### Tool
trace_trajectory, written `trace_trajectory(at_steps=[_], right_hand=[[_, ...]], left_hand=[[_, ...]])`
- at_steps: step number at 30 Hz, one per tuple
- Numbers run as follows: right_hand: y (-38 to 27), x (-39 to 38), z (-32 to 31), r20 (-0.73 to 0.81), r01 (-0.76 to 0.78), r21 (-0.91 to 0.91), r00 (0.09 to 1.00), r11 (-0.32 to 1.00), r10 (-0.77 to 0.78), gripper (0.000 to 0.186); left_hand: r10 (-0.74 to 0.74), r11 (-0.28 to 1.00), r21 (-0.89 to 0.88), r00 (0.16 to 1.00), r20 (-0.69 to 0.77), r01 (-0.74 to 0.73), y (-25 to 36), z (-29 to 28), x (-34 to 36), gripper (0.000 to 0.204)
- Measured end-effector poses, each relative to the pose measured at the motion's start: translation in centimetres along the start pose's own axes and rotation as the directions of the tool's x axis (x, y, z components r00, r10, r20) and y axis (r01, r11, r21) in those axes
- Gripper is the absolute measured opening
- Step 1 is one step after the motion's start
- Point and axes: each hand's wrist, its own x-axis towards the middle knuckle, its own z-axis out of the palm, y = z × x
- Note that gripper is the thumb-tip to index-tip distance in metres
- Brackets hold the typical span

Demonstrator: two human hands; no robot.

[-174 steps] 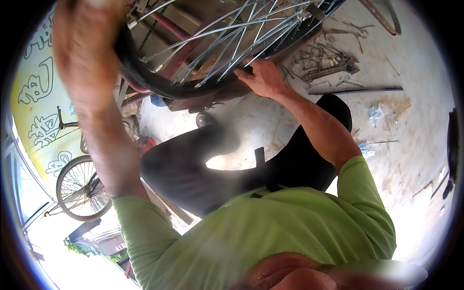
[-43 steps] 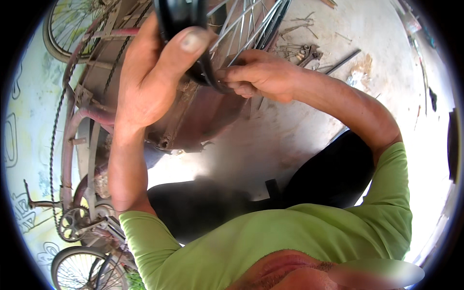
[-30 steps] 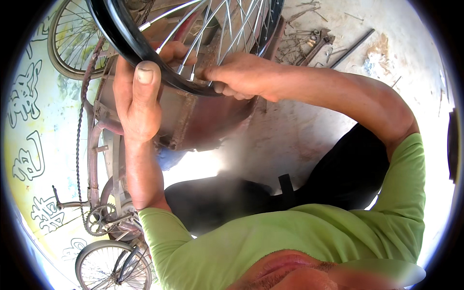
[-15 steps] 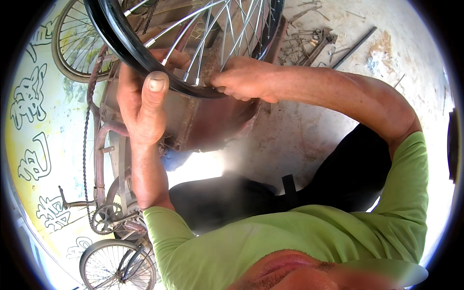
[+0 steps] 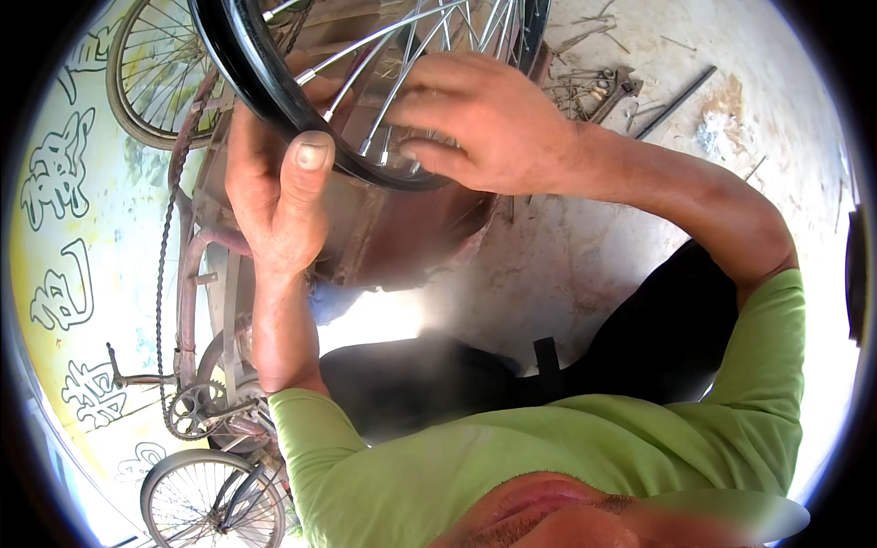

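A bicycle wheel with a black rim (image 5: 239, 73) and shiny silver spokes (image 5: 358, 82) is held up before me at the top of the view. My left hand (image 5: 274, 205) is closed round the rim's near left side, its thumb upright on the outside and its fingers partly hidden behind the rim. Over the spokes by the rim's near edge is my right hand (image 5: 507, 123), with its fingers apart and curving in among them. I see nothing in that hand; its fingertips lie close to the spokes, and whether they touch one I cannot tell.
A rusty brown cycle frame with a chain (image 5: 166, 265) and chainring (image 5: 196, 409) stands at left. Another spoked wheel (image 5: 114, 87) is behind it, one more (image 5: 151, 493) below. A wrench (image 5: 614, 94), loose tools and a dark rod (image 5: 678, 100) lie on the floor.
My right hand has opened from a pinch at the rim's near edge and moved up over the spokes. The wheel and my left hand have shifted slightly right.
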Motion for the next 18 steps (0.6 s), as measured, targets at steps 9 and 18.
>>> trace_trajectory(at_steps=[9,18], right_hand=[[0.4,0.0,1.2,-0.092,0.169,-0.233,0.976,0.957,-0.195,0.019],[-0.2,0.2,1.2,-0.097,0.239,-0.25,0.958,0.938,-0.27,0.018]], left_hand=[[0.02,0.998,-0.055,0.998,-0.06,-0.023,0.4,-0.1,0.5,0.068],[0.037,0.993,-0.105,0.996,-0.078,-0.045,0.3,0.0,0.9,0.069]])
